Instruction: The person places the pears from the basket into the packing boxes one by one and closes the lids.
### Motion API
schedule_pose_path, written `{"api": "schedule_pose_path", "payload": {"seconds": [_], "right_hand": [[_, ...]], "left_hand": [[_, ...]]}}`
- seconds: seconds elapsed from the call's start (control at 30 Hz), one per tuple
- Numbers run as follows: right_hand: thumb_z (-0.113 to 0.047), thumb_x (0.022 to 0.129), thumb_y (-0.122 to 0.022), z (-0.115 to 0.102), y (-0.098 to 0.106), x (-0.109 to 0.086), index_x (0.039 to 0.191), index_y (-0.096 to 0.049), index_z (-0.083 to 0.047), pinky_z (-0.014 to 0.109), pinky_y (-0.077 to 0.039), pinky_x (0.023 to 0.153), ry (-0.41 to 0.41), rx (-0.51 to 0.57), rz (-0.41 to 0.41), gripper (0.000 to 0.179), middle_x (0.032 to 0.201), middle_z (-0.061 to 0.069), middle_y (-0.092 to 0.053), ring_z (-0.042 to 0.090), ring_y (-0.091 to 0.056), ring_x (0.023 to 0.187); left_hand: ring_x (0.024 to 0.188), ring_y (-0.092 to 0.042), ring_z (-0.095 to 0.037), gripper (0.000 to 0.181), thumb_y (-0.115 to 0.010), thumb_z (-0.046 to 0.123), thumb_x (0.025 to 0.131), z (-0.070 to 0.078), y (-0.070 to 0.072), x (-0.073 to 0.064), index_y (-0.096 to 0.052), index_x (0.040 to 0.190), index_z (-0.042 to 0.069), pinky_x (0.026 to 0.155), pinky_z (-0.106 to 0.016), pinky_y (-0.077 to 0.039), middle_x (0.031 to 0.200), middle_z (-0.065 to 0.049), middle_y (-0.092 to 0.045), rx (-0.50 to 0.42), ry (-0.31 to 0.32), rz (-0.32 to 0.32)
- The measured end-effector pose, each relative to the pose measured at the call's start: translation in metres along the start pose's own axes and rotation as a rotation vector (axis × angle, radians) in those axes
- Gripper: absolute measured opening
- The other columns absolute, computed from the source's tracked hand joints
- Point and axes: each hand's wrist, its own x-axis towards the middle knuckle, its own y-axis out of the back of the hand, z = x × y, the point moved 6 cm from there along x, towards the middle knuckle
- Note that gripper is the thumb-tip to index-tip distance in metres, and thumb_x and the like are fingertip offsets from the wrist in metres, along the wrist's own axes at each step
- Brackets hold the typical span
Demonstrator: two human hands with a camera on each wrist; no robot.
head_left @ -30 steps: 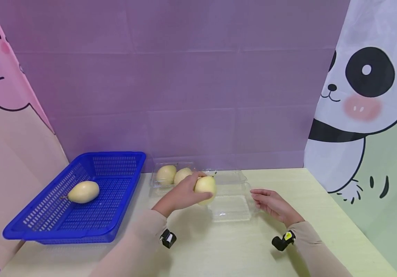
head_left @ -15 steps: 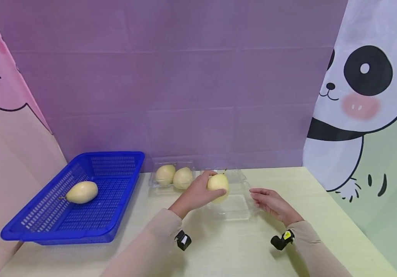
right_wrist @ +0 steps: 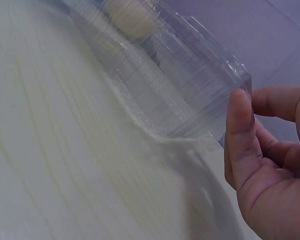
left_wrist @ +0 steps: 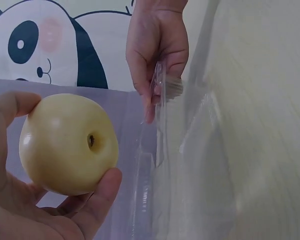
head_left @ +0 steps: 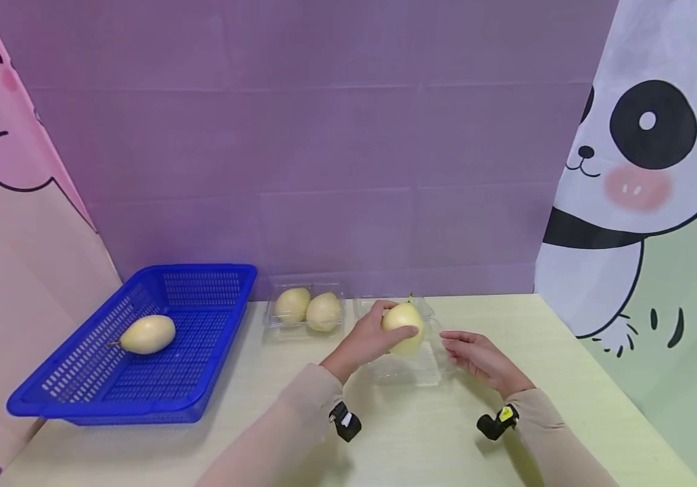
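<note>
My left hand (head_left: 365,346) grips a pale yellow pear (head_left: 407,329) between thumb and fingers, stem up, above a clear plastic clamshell box (head_left: 405,376). In the left wrist view, the pear's (left_wrist: 65,145) blossom end shows, and the box (left_wrist: 197,170) lies off to its side. My right hand (head_left: 481,362) is at the right end of the box. Seen from the right wrist, thumb and forefinger of that hand (right_wrist: 270,160) pinch the rim of the clear box (right_wrist: 160,85). Part of the box is hidden behind my left hand and the pear.
Left of the box, another clear box (head_left: 273,323) holds two pears (head_left: 324,312) against the purple backdrop (head_left: 336,149). A blue plastic basket (head_left: 205,385) with one pear (head_left: 148,335) in it stands at the left. Pale wood-look table (head_left: 409,439) lies in front.
My left hand has carried the pear to the right over the clear box, uncovering the two pears in the other box. My right hand has stayed at the box's right end.
</note>
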Motion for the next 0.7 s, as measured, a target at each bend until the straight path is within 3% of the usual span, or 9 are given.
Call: {"api": "schedule_pose_path", "payload": {"seconds": [0.17, 0.43, 0.7], "right_hand": [[-0.008, 0.103, -0.054, -0.002, -0.002, -0.002, 0.141, -0.038, 0.018, 0.017, -0.052, 0.071, -0.002, 0.000, 0.001, 0.049, 0.100, 0.004, -0.061, 0.006, -0.057, 0.078], [-0.011, 0.102, -0.058, -0.002, -0.002, -0.002, 0.140, -0.041, 0.016, 0.017, -0.052, 0.070, -0.005, -0.001, 0.001, 0.050, 0.097, 0.002, -0.061, 0.006, -0.058, 0.077], [-0.009, 0.103, -0.056, 0.000, -0.002, -0.001, 0.137, -0.044, 0.015, 0.017, -0.052, 0.069, -0.006, 0.007, 0.006, 0.044, 0.095, 0.003, -0.060, 0.006, -0.057, 0.076]], "left_hand": [[0.092, -0.064, -0.020, 0.062, -0.077, 0.039, 0.086, -0.007, -0.011, 0.004, -0.050, 0.135, 0.014, 0.082, -0.049, -0.056, 0.116, -0.009, -0.063, -0.072, 0.053, 0.014], [0.094, -0.064, -0.021, 0.066, -0.078, 0.041, 0.085, -0.013, -0.019, 0.010, -0.048, 0.136, 0.013, 0.083, -0.049, -0.056, 0.116, -0.010, -0.061, -0.135, 0.090, 0.022], [0.091, -0.063, -0.018, 0.064, -0.079, 0.038, 0.084, -0.016, -0.031, 0.014, -0.048, 0.134, 0.012, 0.078, -0.044, -0.058, 0.115, -0.008, -0.061, -0.109, 0.113, 0.022]]}}
